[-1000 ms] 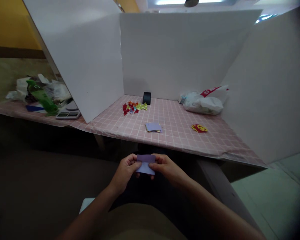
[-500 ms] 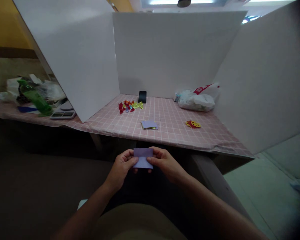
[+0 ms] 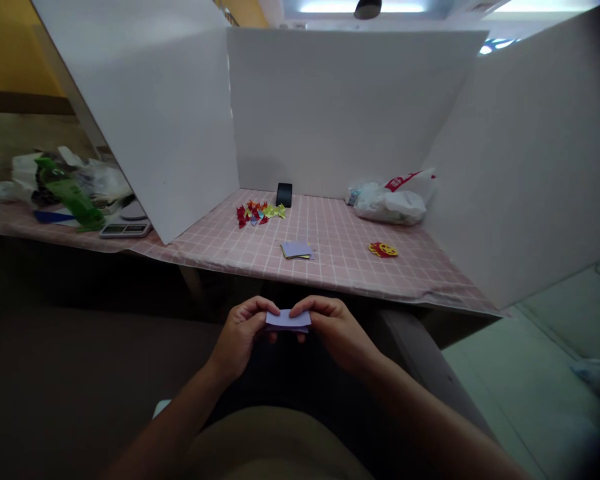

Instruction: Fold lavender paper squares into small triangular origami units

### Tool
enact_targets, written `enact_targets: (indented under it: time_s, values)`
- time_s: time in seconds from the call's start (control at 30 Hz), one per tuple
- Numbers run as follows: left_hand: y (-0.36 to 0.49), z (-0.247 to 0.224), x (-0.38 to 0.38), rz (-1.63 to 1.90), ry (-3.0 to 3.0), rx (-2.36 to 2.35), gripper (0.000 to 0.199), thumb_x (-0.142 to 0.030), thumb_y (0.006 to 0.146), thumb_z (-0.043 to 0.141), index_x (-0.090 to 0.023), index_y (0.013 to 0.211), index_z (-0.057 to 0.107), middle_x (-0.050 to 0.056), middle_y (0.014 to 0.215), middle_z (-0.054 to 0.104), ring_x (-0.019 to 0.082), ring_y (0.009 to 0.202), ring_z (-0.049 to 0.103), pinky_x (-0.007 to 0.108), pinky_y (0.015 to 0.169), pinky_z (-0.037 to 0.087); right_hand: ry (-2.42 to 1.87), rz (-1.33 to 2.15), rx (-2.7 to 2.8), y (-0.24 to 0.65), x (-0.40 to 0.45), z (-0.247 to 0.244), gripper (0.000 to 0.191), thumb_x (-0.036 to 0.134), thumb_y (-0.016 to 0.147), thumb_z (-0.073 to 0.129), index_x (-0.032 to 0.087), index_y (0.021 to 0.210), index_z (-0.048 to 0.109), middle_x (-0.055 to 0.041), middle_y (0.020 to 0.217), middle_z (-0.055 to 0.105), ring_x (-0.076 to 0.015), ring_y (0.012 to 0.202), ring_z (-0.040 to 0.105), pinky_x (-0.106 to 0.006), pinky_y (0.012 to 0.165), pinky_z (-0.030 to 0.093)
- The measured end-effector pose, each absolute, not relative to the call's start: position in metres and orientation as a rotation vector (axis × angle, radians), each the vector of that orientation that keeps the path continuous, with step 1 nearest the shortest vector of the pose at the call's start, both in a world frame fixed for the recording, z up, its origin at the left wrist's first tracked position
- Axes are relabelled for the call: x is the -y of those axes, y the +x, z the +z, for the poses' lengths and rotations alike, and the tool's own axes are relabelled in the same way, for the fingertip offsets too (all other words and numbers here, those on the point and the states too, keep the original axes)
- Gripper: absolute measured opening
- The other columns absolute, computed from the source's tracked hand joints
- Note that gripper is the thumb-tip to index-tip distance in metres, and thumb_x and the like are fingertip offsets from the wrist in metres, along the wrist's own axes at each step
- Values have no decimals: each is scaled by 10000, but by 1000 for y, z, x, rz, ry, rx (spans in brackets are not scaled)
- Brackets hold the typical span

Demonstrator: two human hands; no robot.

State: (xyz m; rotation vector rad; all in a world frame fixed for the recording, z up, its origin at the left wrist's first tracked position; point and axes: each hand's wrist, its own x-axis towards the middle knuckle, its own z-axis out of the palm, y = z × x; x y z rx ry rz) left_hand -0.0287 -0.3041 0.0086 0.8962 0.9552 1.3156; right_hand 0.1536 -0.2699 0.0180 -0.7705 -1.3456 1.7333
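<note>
Nearest, in the person's lap space below the table, two bare hands share one small purple paper (image 3: 289, 320). The left hand (image 3: 241, 335) pinches its left end and the right hand (image 3: 339, 331) its right end, digits closed on top and fingertips showing underneath. The paper is doubled: a pale upper layer lies over a lower one, with a thin gap between them on the near side.

A clean fold here probably calls for matching the corners at both ends before pressing, then running the crease from the middle outwards with even pressure. Such thin paper could skew if one hand pulls harder.

Just beyond the hands is the table's near edge (image 3: 260, 270), covered in pink checked cloth; a dark gap separates it from the paper. A padded ledge (image 3: 423, 357) runs beside the right forearm, so that elbow likely has less sideways room than the left.

On the cloth, a stack (image 3: 296, 249) of paper sits near the edge, with red and yellow cutouts (image 3: 383, 249) well to its right. Farther back are a colourful pile (image 3: 257, 212), a black upright object (image 3: 284, 195) and a white bag (image 3: 393, 205). White panels (image 3: 345, 107) close off the back and both sides.
</note>
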Motion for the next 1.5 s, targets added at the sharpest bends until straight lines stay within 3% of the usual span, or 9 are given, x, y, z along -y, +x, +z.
enact_targets:
  time_s: [0.2,0.4,0.6,0.77,0.93,1.03,1.13,1.27,1.5]
  values:
    - [-29,17,308,1303,874,-887,81,-238,714,677,-162,739,692,-9,557,610,106,483,545,222,506,419,-728,1779,1277,153,276,26,157,132,737,622,186,746,769,4,595,653,-101,530,535,-248,569,395]
    - [-29,15,310,1294,787,-835,67,-222,743,669,-157,755,681,-11,540,607,95,453,539,203,477,416,-737,1817,1276,153,280,32,137,158,713,636,175,746,767,-17,638,680,-100,529,528,-236,524,382]
    - [-35,10,311,1262,856,-793,125,-225,774,674,-152,860,728,35,724,697,143,596,642,252,588,512,-745,1921,1130,153,279,32,90,187,710,680,153,761,746,-28,625,673,-97,510,543,-218,490,369]
    - [-38,10,304,1275,1235,-970,218,-215,759,762,-207,976,748,36,877,733,172,766,678,274,739,521,-718,2007,974,154,273,26,102,196,695,719,148,779,750,-10,576,646,-102,515,557,-255,597,473]
    - [-32,9,275,1326,1415,-1170,94,-280,822,705,-199,823,752,9,739,669,154,689,626,245,648,472,-691,2030,845,155,256,16,157,169,676,755,131,826,730,-7,623,660,-79,502,543,-273,675,504]
    - [-29,10,249,1324,1344,-1237,172,-323,824,691,-178,731,690,-2,649,638,140,610,583,246,618,447,-702,1963,902,156,236,14,250,276,750,767,156,961,708,-2,661,668,-92,531,572,-245,627,468]
    - [-28,15,220,1310,1300,-1239,218,-364,831,674,-171,731,661,-3,649,633,135,579,556,252,604,437,-751,1773,1124,156,208,16,306,468,880,664,162,861,665,-6,661,640,-96,532,546,-233,563,414]
    - [-27,20,180,1297,1321,-1254,241,-371,846,657,-174,709,634,-16,619,587,134,596,537,253,624,432,-903,1511,1342,152,166,20,258,425,834,722,176,894,685,14,679,594,-104,573,491,-236,567,393]
    - [-22,14,118,1199,1308,-1244,309,-406,825,653,-182,627,576,-26,569,544,129,562,522,249,587,420,-1098,1287,1345,156,115,17,280,376,858,658,178,665,614,14,605,543,-130,605,499,-263,615,399]
